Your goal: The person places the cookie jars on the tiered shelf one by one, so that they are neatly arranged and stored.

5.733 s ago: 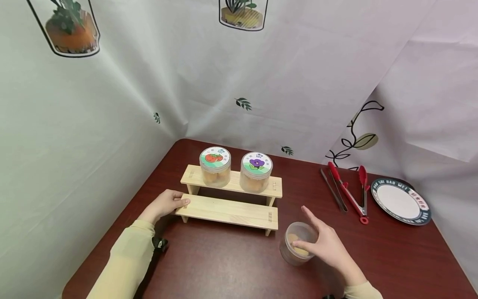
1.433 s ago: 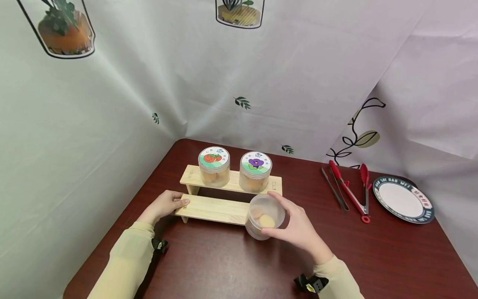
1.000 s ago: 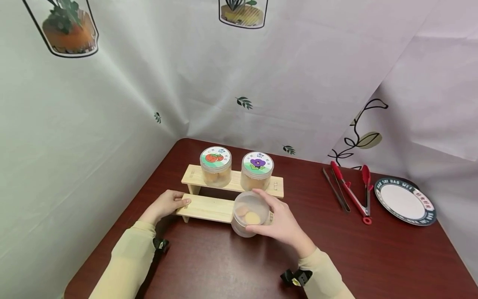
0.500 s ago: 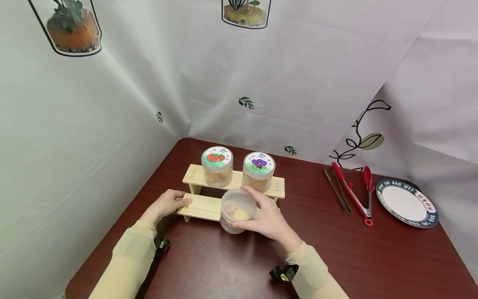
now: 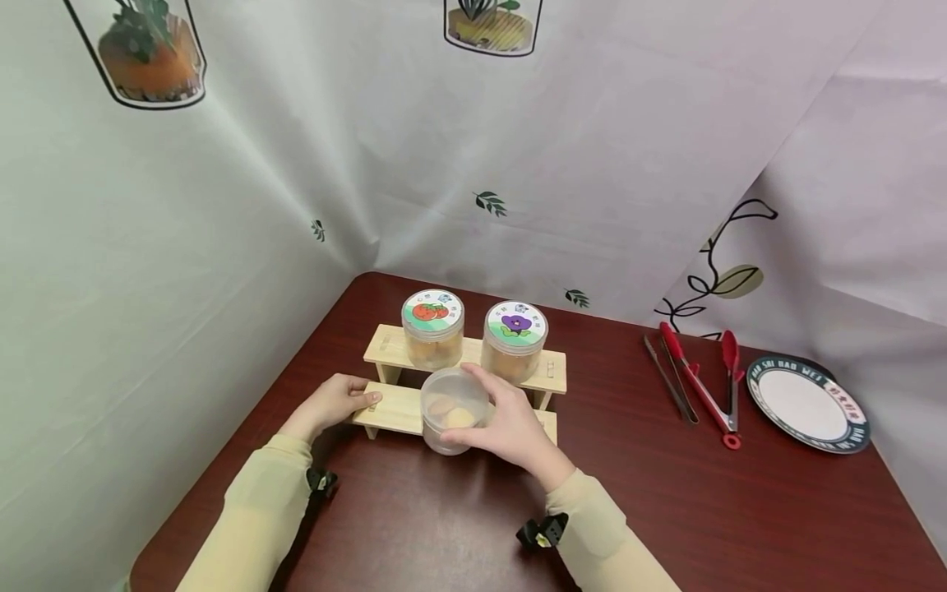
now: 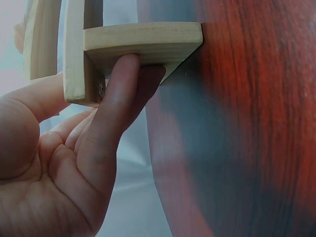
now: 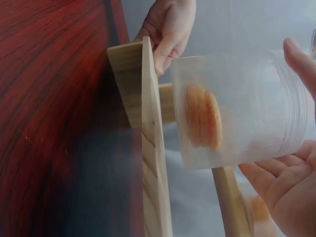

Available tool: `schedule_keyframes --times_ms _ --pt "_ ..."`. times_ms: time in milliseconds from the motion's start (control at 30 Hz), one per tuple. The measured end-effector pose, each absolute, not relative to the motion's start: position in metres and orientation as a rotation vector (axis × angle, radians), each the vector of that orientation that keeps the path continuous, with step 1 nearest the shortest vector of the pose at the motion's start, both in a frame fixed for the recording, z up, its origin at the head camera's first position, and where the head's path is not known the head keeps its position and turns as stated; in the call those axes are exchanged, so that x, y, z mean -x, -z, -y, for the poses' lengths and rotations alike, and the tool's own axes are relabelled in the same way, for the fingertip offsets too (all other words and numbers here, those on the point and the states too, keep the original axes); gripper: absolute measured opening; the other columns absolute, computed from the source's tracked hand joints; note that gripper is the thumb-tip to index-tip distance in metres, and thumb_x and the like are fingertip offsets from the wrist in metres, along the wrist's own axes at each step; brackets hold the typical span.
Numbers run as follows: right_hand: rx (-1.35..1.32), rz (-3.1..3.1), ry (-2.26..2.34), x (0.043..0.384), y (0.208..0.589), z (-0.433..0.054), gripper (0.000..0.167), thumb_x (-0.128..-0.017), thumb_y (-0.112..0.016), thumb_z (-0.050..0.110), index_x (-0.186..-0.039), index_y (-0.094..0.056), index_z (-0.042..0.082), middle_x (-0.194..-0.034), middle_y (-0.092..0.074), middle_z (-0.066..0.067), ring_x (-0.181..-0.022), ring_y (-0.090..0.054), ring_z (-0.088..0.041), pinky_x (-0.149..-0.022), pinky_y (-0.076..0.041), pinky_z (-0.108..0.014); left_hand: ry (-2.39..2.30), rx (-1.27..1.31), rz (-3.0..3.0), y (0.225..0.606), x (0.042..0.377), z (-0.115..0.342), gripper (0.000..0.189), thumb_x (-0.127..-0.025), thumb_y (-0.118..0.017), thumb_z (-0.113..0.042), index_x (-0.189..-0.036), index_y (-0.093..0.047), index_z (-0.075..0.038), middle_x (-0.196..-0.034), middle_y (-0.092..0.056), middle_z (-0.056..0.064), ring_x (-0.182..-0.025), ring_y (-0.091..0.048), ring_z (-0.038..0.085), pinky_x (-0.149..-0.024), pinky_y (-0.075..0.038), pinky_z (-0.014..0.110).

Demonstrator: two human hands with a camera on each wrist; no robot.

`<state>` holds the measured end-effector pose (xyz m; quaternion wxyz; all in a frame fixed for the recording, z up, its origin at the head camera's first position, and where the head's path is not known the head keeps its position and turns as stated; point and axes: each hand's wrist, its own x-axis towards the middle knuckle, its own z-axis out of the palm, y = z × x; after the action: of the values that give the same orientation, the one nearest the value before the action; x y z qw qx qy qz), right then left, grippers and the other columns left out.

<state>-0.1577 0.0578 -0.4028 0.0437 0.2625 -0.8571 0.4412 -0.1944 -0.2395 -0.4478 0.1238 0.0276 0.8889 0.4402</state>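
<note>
My left hand (image 5: 335, 404) pinches the left end of the lower step of a wooden two-step rack (image 5: 397, 406). In the left wrist view, its thumb and fingers (image 6: 126, 79) lie around the step's end and leg. My right hand (image 5: 510, 425) grips a lidless clear plastic jar (image 5: 453, 386) by its rim, thumb on the near side. Round sandwich-like cookies (image 7: 203, 117) lie at the jar's bottom. In the right wrist view, the jar hangs just over the lower step (image 7: 153, 133), with a narrow gap between. The jar hides part of this step in the head view.
On the upper step stand two lidded jars, one with a tomato label (image 5: 432, 329) and one with a purple label (image 5: 514, 341). Metal tongs (image 5: 672, 382), red-handled tongs (image 5: 703, 390) and a white plate (image 5: 802, 403) lie at the right. Fabric walls (image 5: 629, 148) border the table (image 5: 444, 526).
My right hand, first beside the jar right of the rack, has gripped it and carried it left, lifting it over the lower step. My left hand has stayed on the rack.
</note>
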Motion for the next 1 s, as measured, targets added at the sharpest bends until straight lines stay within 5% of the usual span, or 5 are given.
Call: schedule_keyframes --times_ms 1000 --pt "-0.730 2.654 -1.341 0.160 0.414 -0.030 0.095 -0.063 -0.084 0.051 -0.142 -0.044 0.015 -0.134 -0.055 0.000 -0.121 -0.052 -0.020 -0.098 -0.042 -0.040 -1.351 -0.084 -2.557 0.450 0.193 0.240 0.037 -0.094 -0.061 -0.017 -0.115 -0.060 0.013 -0.076 -0.068 0.007 -0.063 -0.059 0.008 -0.058 -0.048 0.025"
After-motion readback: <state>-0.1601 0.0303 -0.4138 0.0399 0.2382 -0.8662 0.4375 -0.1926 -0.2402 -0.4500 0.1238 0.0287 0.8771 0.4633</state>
